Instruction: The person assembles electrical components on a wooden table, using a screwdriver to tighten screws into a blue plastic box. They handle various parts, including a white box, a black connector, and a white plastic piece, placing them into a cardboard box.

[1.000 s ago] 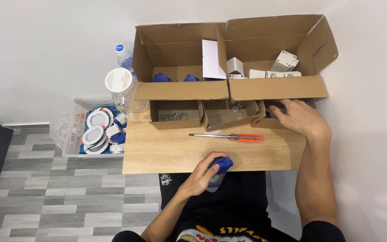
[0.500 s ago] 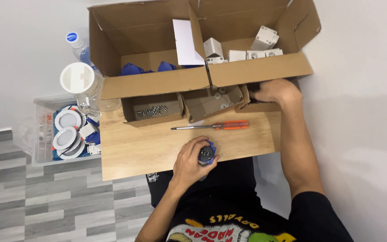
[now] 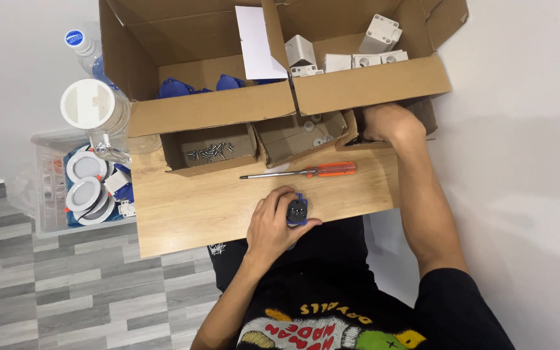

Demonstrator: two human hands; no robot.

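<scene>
Meanwhile, the left hand [image 3: 279,220] grips a blue-and-black socket part [image 3: 297,210] on the bench [image 3: 189,207]; the right hand [image 3: 387,123] reaches into a small cardboard box [image 3: 422,113], its grip hidden.

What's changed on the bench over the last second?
The right hand has gone from the table's far edge into the small cardboard box at the right. The left hand keeps its hold on the blue and black part at the near edge. The screwdriver has not moved.

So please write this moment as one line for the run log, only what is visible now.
left hand: holds blue-black part at table edge | right hand: reaching into small cardboard box | screwdriver: lying on table, untouched
</scene>
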